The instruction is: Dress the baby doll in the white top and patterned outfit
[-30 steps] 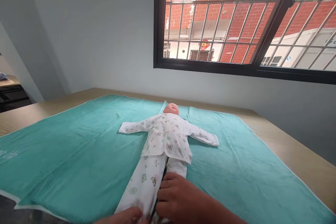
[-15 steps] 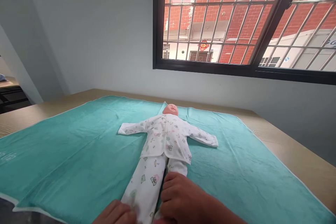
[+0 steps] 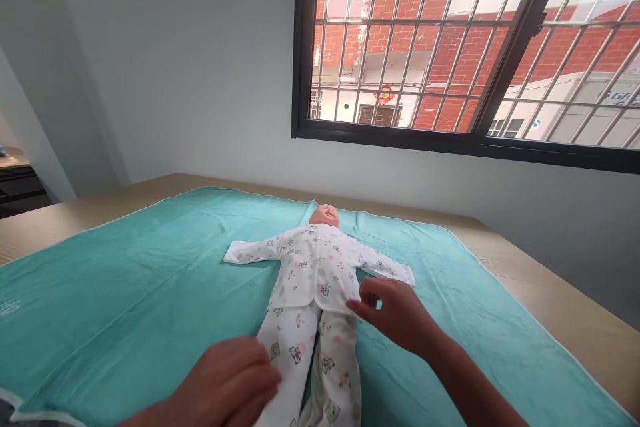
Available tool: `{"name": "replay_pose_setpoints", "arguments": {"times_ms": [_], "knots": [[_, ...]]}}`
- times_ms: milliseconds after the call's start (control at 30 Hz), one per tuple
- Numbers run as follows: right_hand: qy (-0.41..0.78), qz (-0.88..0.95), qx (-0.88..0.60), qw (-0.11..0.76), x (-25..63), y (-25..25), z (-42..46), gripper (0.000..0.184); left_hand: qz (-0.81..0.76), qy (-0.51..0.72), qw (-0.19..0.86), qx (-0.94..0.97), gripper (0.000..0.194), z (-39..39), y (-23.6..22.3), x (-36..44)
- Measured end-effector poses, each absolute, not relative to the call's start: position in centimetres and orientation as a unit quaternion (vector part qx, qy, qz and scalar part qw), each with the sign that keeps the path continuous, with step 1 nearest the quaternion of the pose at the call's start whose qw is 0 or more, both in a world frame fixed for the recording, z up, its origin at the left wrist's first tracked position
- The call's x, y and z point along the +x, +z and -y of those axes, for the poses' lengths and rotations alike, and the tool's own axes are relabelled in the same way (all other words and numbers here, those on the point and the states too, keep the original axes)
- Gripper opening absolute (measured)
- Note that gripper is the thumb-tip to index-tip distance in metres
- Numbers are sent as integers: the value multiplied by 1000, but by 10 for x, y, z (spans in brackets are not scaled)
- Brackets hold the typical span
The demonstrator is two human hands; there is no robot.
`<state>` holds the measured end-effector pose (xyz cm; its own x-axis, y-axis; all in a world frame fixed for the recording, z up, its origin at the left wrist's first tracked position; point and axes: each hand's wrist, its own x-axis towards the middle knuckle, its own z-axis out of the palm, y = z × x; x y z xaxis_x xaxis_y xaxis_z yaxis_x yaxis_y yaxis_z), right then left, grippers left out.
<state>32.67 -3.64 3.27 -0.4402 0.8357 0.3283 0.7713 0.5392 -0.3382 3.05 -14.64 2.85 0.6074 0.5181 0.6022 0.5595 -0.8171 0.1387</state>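
Note:
A baby doll (image 3: 325, 215) lies on its back, dressed in a white printed jacket (image 3: 320, 263) and matching white trousers (image 3: 340, 367). Both sleeves stretch out to the sides. My right hand (image 3: 395, 313) is over the jacket's lower right edge, thumb and bent fingers apart with a gap between them and nothing held. Beside the left trouser leg, partly in front of it, is my left hand (image 3: 233, 377). Its fingers are bent and smeared by motion, so their grip cannot be made out. The trouser ends run out of view at the bottom.
A turquoise blanket (image 3: 150, 307) is spread under the doll on a wooden table (image 3: 540, 280). Behind the table stands a grey wall with a barred, black-framed window (image 3: 390, 130). Part of another table (image 3: 15, 160) shows at far left.
Both hands have come up from the lower trouser legs. My right hand moved up and right to the jacket's edge; my left rose slightly. More of the right trouser leg shows.

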Motion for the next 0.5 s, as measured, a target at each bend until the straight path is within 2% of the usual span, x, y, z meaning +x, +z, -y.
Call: {"name": "replay_pose_setpoints", "arguments": {"times_ms": [100, 267, 367, 500], "knots": [[59, 848, -514, 116, 341, 25, 27, 27, 334, -370, -27, -866, 19, 105, 31, 34], [20, 843, -531, 78, 334, 5, 25, 4, 468, -485, -118, -729, 20, 9, 23, 48], [18, 861, -506, 52, 328, 5, 29, 9, 517, -540, -181, -638, 26, -37, 22, 62], [59, 882, -466, 37, 327, 11, 34, 12, 509, -542, -252, -619, 28, -67, 20, 79]]}}
